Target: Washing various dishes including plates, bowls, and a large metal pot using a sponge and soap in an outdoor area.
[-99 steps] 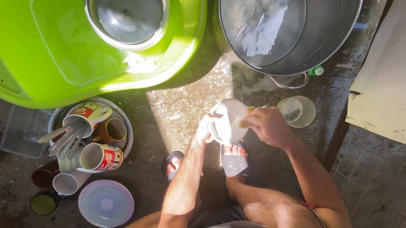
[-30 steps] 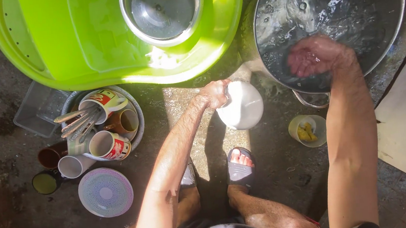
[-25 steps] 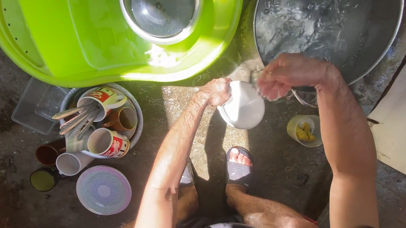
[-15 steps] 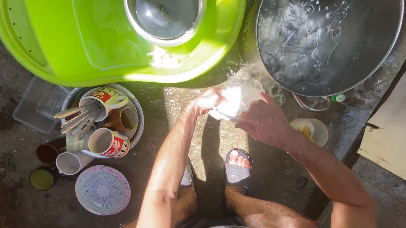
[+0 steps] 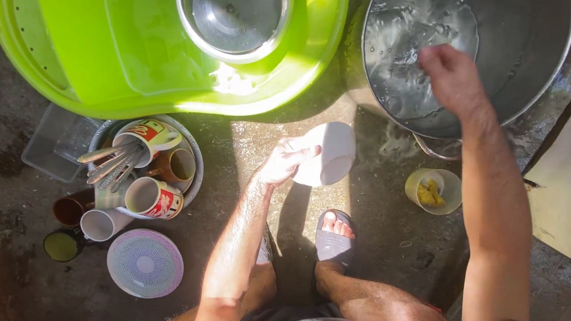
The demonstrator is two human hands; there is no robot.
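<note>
my left hand [image 5: 284, 162] pinches the white cup [image 5: 326, 153] by its rim, tilted over the wet floor; i think it may slip, as both look wet. my right hand [image 5: 452, 77] is loosely spread, holding nothing, over the water in the metal basin [image 5: 545, 55], well apart from the cup.
</note>
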